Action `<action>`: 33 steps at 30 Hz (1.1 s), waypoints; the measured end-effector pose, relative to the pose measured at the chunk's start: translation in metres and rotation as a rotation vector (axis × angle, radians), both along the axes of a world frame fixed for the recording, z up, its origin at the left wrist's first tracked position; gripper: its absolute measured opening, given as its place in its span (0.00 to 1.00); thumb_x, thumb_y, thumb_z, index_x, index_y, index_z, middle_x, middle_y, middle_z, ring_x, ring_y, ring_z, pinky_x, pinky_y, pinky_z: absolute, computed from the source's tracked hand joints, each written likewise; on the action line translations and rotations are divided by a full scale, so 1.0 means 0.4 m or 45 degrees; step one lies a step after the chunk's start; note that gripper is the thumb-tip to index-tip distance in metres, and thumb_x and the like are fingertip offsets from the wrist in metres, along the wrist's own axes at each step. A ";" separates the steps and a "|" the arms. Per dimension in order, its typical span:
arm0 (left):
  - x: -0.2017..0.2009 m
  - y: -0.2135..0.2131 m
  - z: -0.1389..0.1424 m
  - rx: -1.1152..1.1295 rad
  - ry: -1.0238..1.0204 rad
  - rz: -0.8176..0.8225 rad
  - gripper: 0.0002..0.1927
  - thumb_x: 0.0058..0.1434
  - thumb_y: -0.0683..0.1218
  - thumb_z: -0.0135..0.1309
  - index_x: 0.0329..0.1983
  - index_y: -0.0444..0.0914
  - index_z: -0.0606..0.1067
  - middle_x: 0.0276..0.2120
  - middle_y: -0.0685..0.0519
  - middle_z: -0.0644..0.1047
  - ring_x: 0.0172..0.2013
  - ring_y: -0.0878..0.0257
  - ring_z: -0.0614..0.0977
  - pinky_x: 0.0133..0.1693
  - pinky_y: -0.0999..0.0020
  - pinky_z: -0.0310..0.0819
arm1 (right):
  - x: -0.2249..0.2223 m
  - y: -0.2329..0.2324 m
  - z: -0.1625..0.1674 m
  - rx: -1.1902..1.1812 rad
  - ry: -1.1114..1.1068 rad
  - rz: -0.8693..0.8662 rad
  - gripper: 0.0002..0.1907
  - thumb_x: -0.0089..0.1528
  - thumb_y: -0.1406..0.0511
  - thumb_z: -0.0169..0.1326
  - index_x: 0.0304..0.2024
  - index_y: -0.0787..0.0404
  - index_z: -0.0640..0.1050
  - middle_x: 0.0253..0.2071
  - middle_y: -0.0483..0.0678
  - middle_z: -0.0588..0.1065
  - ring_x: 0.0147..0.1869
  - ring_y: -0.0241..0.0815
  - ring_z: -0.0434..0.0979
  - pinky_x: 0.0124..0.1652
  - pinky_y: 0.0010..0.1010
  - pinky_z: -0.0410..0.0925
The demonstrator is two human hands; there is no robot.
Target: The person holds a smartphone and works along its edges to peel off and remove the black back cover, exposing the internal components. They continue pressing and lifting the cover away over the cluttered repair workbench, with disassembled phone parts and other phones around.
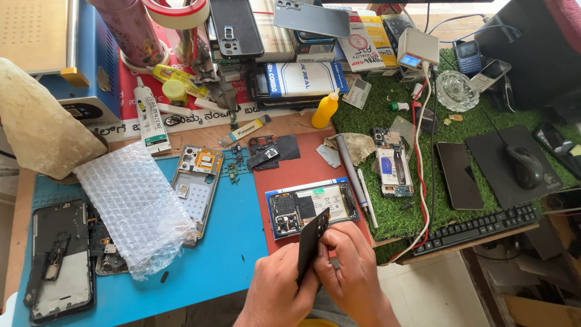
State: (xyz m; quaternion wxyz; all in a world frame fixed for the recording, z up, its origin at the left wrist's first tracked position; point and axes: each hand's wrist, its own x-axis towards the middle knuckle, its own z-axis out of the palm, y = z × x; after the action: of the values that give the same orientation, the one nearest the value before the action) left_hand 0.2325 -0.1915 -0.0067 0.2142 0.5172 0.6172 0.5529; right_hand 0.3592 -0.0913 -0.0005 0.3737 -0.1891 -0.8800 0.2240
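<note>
From the head view, both hands meet at the lower middle of the frame, just over the near edge of the tabletop. The left hand and the right hand are both closed on a black phone cover, which stands nearly on edge, tilted, with its camera holes at the upper end; the right thumb presses along its lower part. Just beyond the cover, on a red mat, lies an opened phone with its battery and circuit board exposed. Beside it on the right lie a grey tool and a white pen-like stick, near a crumpled cloth. To the left, a blue mat carries a silver phone frame, a sheet of bubble wrap and, at the far left, a dismantled black phone. A small black bracket and loose screws sit at the top of the mats. Farther back stand a yellow bottle, a white glue tube and stacked parts boxes. On the green turf to the right lie another bare phone board, a dark phone face up, a mouse on its pad, a keyboard and a glass dish; what the dish holds cannot be told.
</note>
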 end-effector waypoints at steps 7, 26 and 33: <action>-0.003 -0.002 0.003 -0.039 -0.059 -0.030 0.07 0.56 0.39 0.58 0.38 0.35 0.76 0.29 0.45 0.79 0.32 0.44 0.82 0.31 0.55 0.75 | 0.023 0.020 -0.040 -0.100 0.010 -0.132 0.09 0.62 0.72 0.55 0.44 0.65 0.72 0.40 0.52 0.73 0.39 0.47 0.75 0.38 0.33 0.71; 0.024 -0.007 -0.030 0.039 0.264 0.065 0.07 0.55 0.38 0.58 0.36 0.34 0.73 0.28 0.46 0.74 0.29 0.47 0.80 0.29 0.57 0.74 | 0.004 -0.034 0.031 -0.179 0.063 -0.196 0.09 0.56 0.74 0.60 0.40 0.68 0.78 0.38 0.51 0.77 0.36 0.41 0.79 0.37 0.29 0.73; 0.027 -0.011 -0.033 0.065 0.243 0.020 0.12 0.48 0.36 0.56 0.37 0.34 0.73 0.29 0.45 0.74 0.30 0.46 0.80 0.30 0.56 0.75 | 0.005 -0.018 0.015 -0.197 0.062 -0.060 0.08 0.57 0.73 0.58 0.38 0.67 0.74 0.38 0.51 0.75 0.34 0.42 0.76 0.34 0.29 0.71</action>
State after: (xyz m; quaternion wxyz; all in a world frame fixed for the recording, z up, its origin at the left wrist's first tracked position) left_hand 0.2434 -0.1959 -0.0199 0.1367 0.5679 0.6246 0.5183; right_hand 0.3613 -0.0984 0.0057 0.3844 -0.2326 -0.8460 0.2872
